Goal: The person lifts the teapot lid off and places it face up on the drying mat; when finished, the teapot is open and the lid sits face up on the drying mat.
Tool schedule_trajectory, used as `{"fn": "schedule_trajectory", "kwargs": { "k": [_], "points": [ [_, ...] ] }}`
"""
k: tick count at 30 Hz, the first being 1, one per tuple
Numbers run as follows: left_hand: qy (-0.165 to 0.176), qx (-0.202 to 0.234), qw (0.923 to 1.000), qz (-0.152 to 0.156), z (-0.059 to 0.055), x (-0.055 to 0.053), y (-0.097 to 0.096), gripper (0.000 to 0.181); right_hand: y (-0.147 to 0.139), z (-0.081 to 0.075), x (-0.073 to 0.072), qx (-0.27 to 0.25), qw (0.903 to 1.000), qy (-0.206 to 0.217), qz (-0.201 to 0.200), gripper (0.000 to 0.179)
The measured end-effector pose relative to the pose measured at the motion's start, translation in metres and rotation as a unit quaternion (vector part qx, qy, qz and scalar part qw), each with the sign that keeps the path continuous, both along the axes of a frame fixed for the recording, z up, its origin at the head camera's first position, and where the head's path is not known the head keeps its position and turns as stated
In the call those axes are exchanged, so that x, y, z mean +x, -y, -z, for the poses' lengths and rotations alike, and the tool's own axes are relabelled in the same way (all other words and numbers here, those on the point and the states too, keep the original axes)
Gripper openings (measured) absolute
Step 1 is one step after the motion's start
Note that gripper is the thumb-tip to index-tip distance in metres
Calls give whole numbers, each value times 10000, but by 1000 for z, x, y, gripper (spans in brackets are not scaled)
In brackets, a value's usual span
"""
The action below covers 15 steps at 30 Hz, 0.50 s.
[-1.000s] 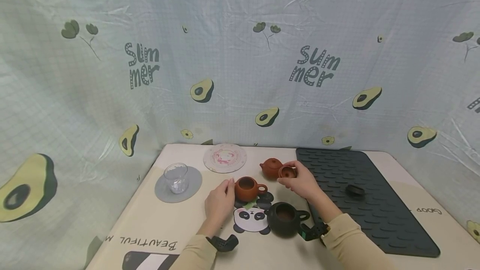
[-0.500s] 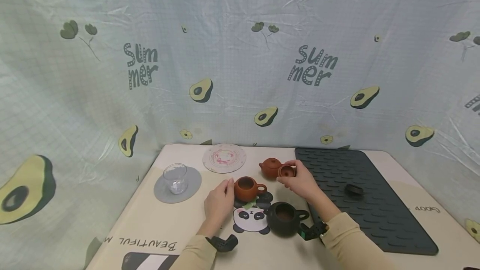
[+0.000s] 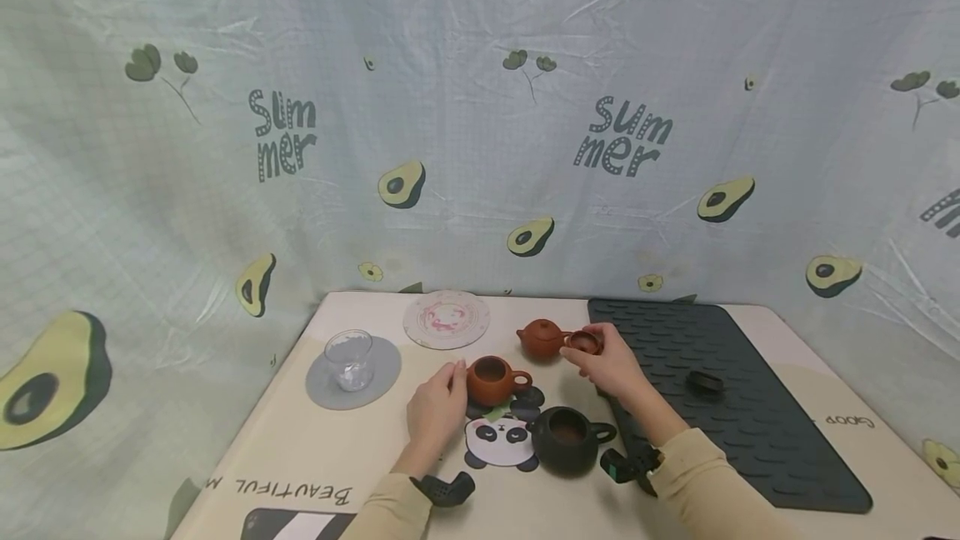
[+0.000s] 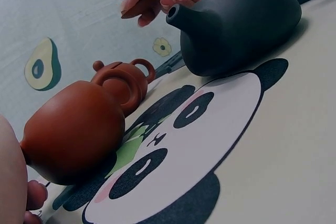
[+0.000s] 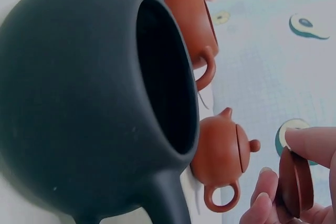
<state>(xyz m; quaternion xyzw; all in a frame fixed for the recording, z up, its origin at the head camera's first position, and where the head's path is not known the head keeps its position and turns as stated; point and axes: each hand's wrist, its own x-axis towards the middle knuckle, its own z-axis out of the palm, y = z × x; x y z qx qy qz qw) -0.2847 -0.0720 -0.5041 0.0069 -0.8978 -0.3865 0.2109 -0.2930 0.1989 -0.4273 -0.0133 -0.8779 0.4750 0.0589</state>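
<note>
My left hand (image 3: 437, 407) pinches the spout end of a lidless reddish-brown clay teapot (image 3: 491, 390) standing by the printed panda; in the left wrist view the thumb hides most of that spout. Raised beyond it, my right hand (image 3: 617, 369) holds a round clay lid (image 3: 585, 343) by its edge between thumb and fingers. The right wrist view shows this lid (image 5: 296, 184) tipped almost edge-on. Close behind the lid sits a smaller clay teapot (image 3: 540, 340) with its own lid on. A lidless black teapot (image 3: 558, 455) stands below my right forearm.
On the dark ridged mat (image 3: 780, 440) at right lies a small black lid (image 3: 705, 383). A clear glass cup (image 3: 350, 365) stands on a grey round coaster (image 3: 318, 390) at left. A pink-patterned round mat (image 3: 447, 319) lies at the back, before the printed curtain (image 3: 465, 132).
My right hand has shifted slightly right with the clay lid, away from the small teapot's body. My left hand and the teapot it pinches stay in place.
</note>
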Motion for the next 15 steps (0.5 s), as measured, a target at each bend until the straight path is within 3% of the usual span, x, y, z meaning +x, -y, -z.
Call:
{"fn": "schedule_trajectory", "kwargs": {
  "k": [15],
  "points": [
    [-36,4,10000,27,0,-2,0,37,-15,8,1,28,10000,-22,-23,68]
  ]
}}
